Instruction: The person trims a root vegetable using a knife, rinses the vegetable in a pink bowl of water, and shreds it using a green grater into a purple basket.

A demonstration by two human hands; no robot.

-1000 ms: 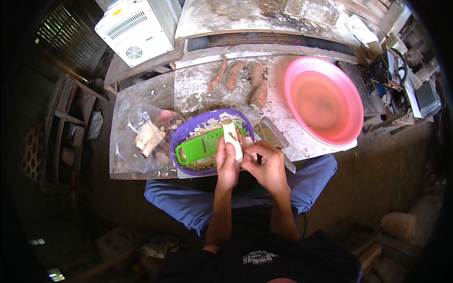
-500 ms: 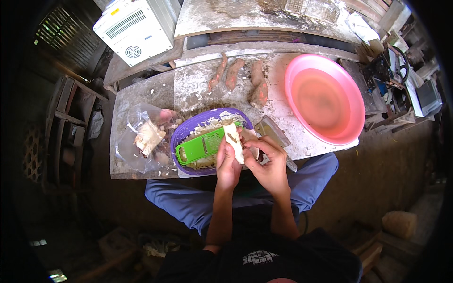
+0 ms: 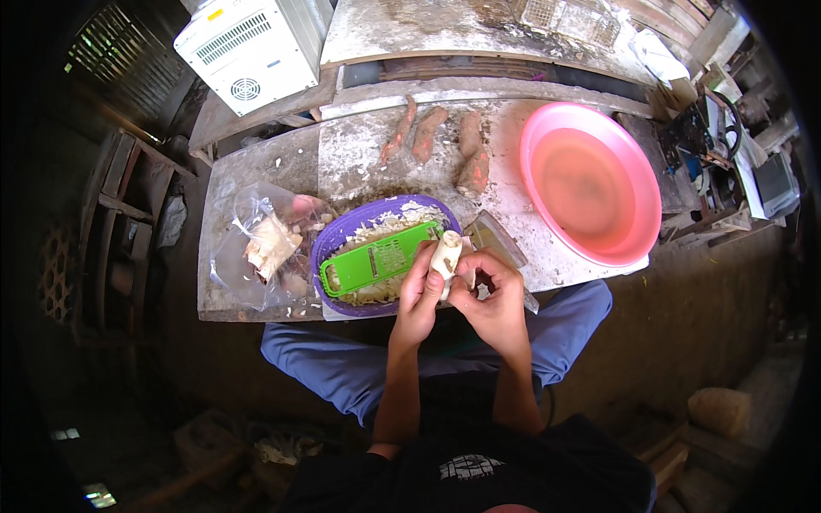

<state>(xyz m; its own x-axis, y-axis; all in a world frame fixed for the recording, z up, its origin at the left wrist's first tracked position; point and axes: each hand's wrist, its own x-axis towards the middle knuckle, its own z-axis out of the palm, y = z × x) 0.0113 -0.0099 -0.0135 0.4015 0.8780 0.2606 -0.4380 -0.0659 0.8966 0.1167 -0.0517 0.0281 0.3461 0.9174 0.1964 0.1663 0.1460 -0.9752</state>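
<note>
A pale, peeled cassava piece (image 3: 445,256) stands tilted in my left hand (image 3: 416,299), its cut end facing up. The fingers of that hand are wrapped round it. My right hand (image 3: 494,301) is curled close against the piece's right side, thumb and forefinger pinched together. Whatever they pinch is mostly hidden; a bit of pale and brown shows there. Just left of my hands, a green grater (image 3: 380,260) lies across a purple basin (image 3: 321,248) holding white shreds. A wide-bladed knife (image 3: 496,238) rests on the table behind my right hand, partly covered.
Three unpeeled reddish-brown roots (image 3: 472,154) lie toward the table's far side. A large pink basin (image 3: 528,184) of cloudy water stands at the right. On the left is a clear plastic bag (image 3: 242,224) with pale pieces. A white boxy appliance (image 3: 248,64) sits beyond the table.
The cassava piece has been turned in my left hand, so its cut end now faces up. My right hand has drawn its fingers in tighter beside it.
</note>
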